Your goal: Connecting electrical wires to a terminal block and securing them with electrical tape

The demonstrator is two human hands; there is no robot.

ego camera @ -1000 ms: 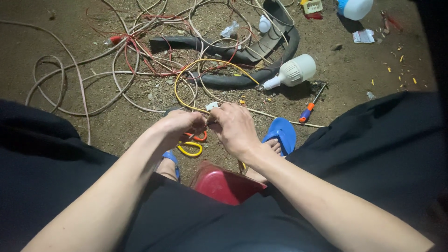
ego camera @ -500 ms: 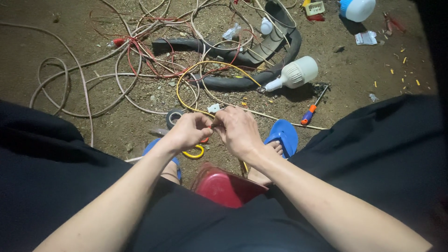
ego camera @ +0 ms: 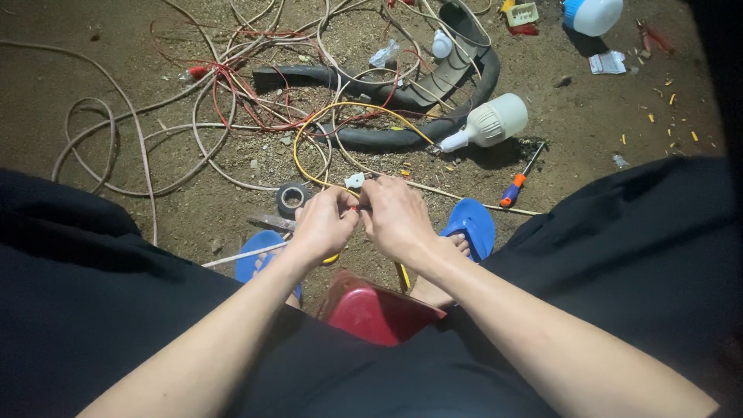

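Head view, looking down between two knees in black cloth onto a dirt floor (ego camera: 193,209). At the centre, left hand (ego camera: 323,226) and right hand (ego camera: 396,219) pressed close together, fingertips meeting; both sets of fingers narrow, pinched on the end of a thin yellow wire (ego camera: 340,108) where a small red tip shows between them. Just at 12 o'clock from the fingertips, a small white connector (ego camera: 355,181), touching or almost touching the wire; cannot tell which.

Compared with one second ago: hands a little higher and closer to each other, left hand now clear of the yellow-handled tool (ego camera: 333,259) below it, grip tighter on the wire end. Seems a fine step on the wire tip, a twisting or a stripping, now really in hand.

Around: black tape roll (ego camera: 292,198) at 10 o'clock from the left hand, near it. Orange-handled screwdriver (ego camera: 514,188) at 3 o'clock from the right hand, apart. White bulb (ego camera: 489,124) at 1 o'clock, beside a black rubber tube (ego camera: 402,135). Tangle of red and white cables (ego camera: 232,85) at 11 o'clock. Blue sandals (ego camera: 472,224) under the hands, red stool (ego camera: 379,313) at 6 o'clock.
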